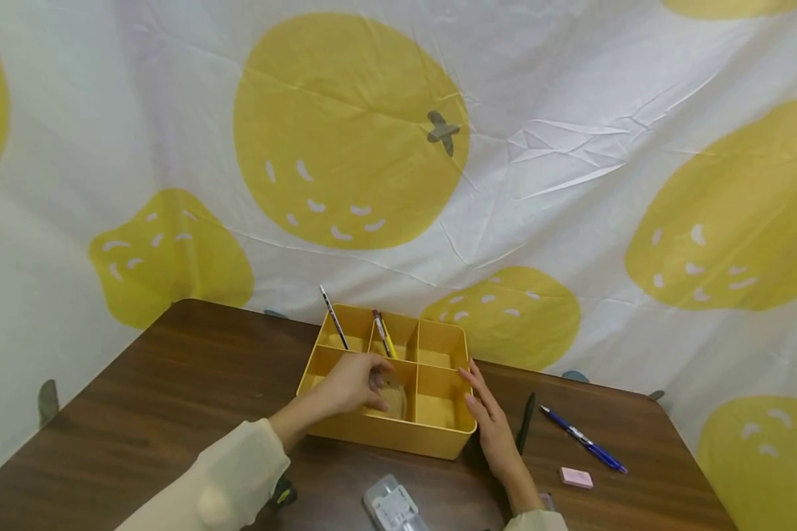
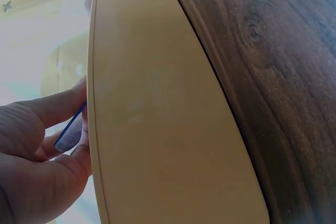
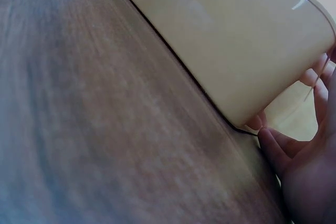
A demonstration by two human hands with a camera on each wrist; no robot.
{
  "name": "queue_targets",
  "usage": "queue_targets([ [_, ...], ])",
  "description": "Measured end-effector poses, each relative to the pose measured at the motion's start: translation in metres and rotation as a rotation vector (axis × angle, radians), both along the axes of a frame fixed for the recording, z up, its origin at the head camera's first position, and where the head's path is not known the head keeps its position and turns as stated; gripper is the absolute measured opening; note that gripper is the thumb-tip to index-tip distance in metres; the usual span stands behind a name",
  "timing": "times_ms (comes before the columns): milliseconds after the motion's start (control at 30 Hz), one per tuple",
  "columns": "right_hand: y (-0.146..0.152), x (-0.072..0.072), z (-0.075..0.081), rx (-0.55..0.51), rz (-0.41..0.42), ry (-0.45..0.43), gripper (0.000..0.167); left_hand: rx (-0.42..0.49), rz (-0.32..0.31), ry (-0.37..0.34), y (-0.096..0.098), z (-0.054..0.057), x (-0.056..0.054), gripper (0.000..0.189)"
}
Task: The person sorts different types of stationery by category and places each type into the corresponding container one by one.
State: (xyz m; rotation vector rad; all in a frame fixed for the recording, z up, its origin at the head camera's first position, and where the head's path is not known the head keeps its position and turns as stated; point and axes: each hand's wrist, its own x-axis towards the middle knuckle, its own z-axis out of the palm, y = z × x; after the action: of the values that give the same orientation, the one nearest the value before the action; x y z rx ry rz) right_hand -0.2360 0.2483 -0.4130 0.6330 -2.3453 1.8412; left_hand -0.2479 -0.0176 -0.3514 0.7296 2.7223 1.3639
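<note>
A yellow organizer box (image 1: 398,438) with several compartments stands on the table. My left hand (image 1: 355,383) reaches over its front middle compartment, thumb and fingers bent round a roundish, greyish translucent thing (image 2: 73,135) with a blue edge. In the head view that thing looks beige at my fingertips; its kind cannot be told. My right hand (image 1: 494,428) rests along the box's right side, fingers fairly straight, fingertips at the rim. The right wrist view shows my right fingers (image 3: 317,103) against the box's corner. A black-and-white pencil (image 1: 333,317) leans in the back left compartment.
A pen (image 1: 379,328) and a yellow stick (image 1: 390,341) stand in the back middle compartment. Right of the box lie a dark slim object (image 1: 526,422), a blue pen (image 1: 584,439) and a pink eraser (image 1: 575,478). A clear case (image 1: 393,505) lies in front.
</note>
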Motion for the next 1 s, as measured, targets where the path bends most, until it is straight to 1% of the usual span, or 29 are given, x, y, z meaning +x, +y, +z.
queue_targets([
  [200, -0.001, 0.000, 0.001, -0.001, -0.004, 0.005, 0.043, -0.057, -0.011, 0.036, 0.006, -0.001, -0.001, 0.050],
  [433, -0.001, 0.000, 0.000, -0.007, -0.002, 0.004, 0.043, -0.098, -0.015, 0.058, 0.014, -0.006, -0.004, 0.048],
  [600, 0.000, 0.001, 0.000, -0.003, 0.004, 0.002, 0.043, -0.150, -0.038, 0.085, 0.019, -0.010, -0.006, 0.046],
  [767, -0.001, 0.002, 0.001, -0.005, -0.004, 0.002, 0.043, -0.170, -0.064, 0.129, 0.023, -0.012, -0.007, 0.044],
  [1000, -0.001, 0.002, 0.002, 0.001, -0.011, 0.002, 0.042, -0.217, -0.052, 0.152, 0.026, -0.011, -0.004, 0.041],
])
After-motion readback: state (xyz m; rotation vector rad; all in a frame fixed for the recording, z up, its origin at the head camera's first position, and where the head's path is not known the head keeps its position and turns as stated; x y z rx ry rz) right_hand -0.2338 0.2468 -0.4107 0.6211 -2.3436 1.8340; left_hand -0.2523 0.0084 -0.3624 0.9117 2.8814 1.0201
